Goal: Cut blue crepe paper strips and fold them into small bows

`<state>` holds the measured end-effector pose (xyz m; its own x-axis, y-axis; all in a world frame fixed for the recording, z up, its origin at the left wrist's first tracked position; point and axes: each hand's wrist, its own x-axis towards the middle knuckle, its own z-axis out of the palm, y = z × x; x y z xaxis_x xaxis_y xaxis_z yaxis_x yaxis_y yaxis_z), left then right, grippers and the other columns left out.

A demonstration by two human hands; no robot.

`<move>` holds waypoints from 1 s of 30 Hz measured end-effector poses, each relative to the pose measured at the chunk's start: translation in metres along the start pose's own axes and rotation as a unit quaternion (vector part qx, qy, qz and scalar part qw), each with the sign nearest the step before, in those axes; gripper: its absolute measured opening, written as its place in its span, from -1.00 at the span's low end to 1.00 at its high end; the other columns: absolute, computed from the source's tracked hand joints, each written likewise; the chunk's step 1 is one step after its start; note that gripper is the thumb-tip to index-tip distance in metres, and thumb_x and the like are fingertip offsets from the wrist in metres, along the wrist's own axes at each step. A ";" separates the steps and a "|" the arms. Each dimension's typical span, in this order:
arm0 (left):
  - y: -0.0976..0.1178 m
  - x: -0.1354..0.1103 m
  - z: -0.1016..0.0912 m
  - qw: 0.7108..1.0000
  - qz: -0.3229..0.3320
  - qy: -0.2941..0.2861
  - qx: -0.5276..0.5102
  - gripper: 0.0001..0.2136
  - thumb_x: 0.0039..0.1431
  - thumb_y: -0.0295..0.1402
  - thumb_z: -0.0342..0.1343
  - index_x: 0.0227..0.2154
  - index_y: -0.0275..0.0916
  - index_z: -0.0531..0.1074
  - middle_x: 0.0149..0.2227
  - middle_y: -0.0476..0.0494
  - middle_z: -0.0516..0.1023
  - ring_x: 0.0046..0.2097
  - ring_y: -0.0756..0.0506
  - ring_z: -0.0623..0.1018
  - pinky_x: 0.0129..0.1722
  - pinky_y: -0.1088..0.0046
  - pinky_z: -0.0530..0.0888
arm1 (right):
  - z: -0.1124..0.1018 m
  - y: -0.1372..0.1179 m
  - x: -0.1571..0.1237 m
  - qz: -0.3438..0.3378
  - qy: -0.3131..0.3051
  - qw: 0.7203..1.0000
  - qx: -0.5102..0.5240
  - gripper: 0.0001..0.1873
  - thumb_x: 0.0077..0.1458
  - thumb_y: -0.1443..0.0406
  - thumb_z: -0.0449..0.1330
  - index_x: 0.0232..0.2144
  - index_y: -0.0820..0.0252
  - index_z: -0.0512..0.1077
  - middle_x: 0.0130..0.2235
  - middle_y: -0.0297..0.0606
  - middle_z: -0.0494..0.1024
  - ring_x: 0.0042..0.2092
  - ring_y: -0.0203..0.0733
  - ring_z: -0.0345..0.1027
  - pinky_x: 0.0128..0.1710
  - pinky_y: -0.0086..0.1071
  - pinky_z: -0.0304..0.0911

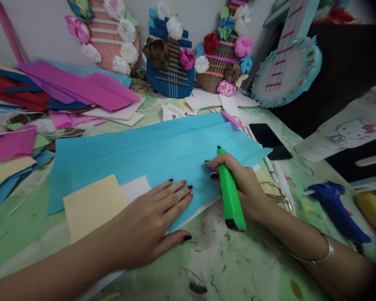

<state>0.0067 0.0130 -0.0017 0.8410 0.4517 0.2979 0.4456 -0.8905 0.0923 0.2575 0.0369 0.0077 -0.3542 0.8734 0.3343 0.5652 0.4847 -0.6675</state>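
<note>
A large light blue sheet of crepe paper (150,152) lies spread across the table. My left hand (153,221) rests flat on its near edge, fingers stretched out, next to a cream paper square (92,205) and a white sheet (134,188). My right hand (244,184) is closed round a green marker (230,192), whose dark tip touches the blue paper near its right end. A bracelet sits on my right wrist.
Gold-handled scissors (278,194) and a black phone (269,140) lie right of the paper. A blue glue gun (338,209) lies at far right. Pink, red and blue paper sheets (78,85) pile at left. Decorated cardboard guitars (172,58) with paper flowers lean against the wall.
</note>
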 end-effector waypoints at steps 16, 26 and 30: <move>0.000 0.000 -0.001 0.999 -0.018 -0.044 0.008 -0.40 0.30 -0.03 -0.10 0.26 -0.32 0.09 0.27 -0.27 0.21 0.29 -0.32 0.20 0.24 0.02 0.14 | 0.007 0.004 0.010 0.009 -0.103 0.993 -0.061 -0.78 0.16 0.30 0.13 -0.14 0.08 0.21 -0.04 -0.13 0.46 -0.01 -0.04 0.41 -0.10 -0.26 0.35; -0.002 0.000 -0.005 0.998 -0.006 -0.065 0.019 -0.32 0.27 0.05 -0.11 0.26 -0.37 0.08 0.27 -0.30 0.20 0.29 -0.35 0.21 0.22 0.04 0.13 | 0.006 0.007 0.014 0.006 -0.142 0.988 -0.060 -0.78 0.13 0.35 0.11 -0.15 0.07 0.22 0.02 -0.13 0.43 0.06 -0.05 0.35 -0.04 -0.28 0.29; -0.002 0.000 -0.004 0.998 -0.002 -0.058 0.027 -0.32 0.27 0.05 -0.12 0.26 -0.38 0.08 0.26 -0.30 0.22 0.28 -0.35 0.21 0.21 0.04 0.15 | 0.005 0.008 0.015 0.003 -0.152 0.986 -0.061 -0.73 0.10 0.42 0.08 -0.14 0.06 0.21 0.00 -0.16 0.44 0.08 -0.06 0.33 -0.05 -0.30 0.29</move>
<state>0.0046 0.0142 0.0020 0.8674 0.4621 0.1846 0.4628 -0.8855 0.0418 0.2531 0.0537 0.0041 -0.5472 0.8307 0.1023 0.6475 0.4976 -0.5772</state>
